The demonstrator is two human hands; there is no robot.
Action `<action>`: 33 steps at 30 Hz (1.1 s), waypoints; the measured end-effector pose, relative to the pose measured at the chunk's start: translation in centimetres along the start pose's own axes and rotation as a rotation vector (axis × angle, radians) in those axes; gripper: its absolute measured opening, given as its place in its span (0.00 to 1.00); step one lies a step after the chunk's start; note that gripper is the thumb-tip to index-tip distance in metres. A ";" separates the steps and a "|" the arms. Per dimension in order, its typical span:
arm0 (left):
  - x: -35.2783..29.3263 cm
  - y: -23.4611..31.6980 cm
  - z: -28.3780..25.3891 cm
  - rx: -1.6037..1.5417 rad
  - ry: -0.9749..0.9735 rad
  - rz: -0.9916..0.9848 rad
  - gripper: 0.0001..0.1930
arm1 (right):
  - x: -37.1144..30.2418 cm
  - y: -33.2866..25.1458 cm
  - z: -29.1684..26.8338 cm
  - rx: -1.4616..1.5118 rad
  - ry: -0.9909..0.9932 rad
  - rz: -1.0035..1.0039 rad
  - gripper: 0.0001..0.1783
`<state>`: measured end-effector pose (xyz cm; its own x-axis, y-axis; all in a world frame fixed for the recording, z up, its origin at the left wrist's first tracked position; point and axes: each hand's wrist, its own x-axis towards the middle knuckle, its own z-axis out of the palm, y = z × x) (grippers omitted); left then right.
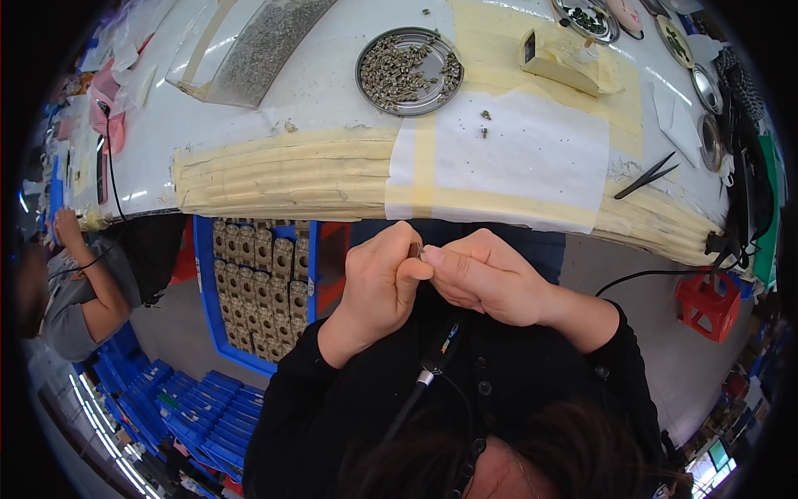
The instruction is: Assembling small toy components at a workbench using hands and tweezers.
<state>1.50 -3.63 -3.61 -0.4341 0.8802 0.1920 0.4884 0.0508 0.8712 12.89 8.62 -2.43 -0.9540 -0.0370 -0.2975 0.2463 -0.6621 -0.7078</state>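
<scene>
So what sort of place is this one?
Probably a small-parts factory floor: a round dish of tiny metallic pieces on the workbench, a blue crate packed with metallic-looking parts, and stacked blue trays.

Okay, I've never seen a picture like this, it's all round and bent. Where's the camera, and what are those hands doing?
There's no machine here. A person wears a wide fisheye camera on their head, looking down, so straight edges curve. The left hand and right hand are the wearer's own, meeting in front of the table and pinching a small shiny piece, too tiny to identify. On the table, a round metal dish holds many small metal parts; white paper lies nearer, with a dark pointed tool to its right. Below sits a blue crate of metal pieces.
</scene>
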 end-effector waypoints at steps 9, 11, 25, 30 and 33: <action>-1.0 -1.1 1.0 -0.038 0.030 -0.037 0.22 | 0.2 0.8 -0.2 0.088 -0.010 0.024 0.25; -1.3 -1.3 1.1 -0.031 0.022 -0.046 0.22 | 0.1 1.1 -0.3 0.026 0.014 0.003 0.26; -3.3 -3.3 4.3 -0.129 -0.075 -0.120 0.17 | -1.3 4.9 -2.2 0.000 0.146 0.028 0.29; -3.1 -3.0 4.3 -0.103 -0.099 -0.123 0.17 | -1.7 5.1 -2.2 0.017 0.168 0.005 0.29; -2.9 -2.8 4.5 -0.065 -0.094 -0.116 0.17 | -1.8 5.1 -2.2 0.047 0.180 0.001 0.29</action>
<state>4.76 -4.24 -8.66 -0.4104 0.9107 0.0476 0.3875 0.1270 0.9131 16.25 6.93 -6.90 -0.9067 0.0936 -0.4112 0.2354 -0.6967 -0.6776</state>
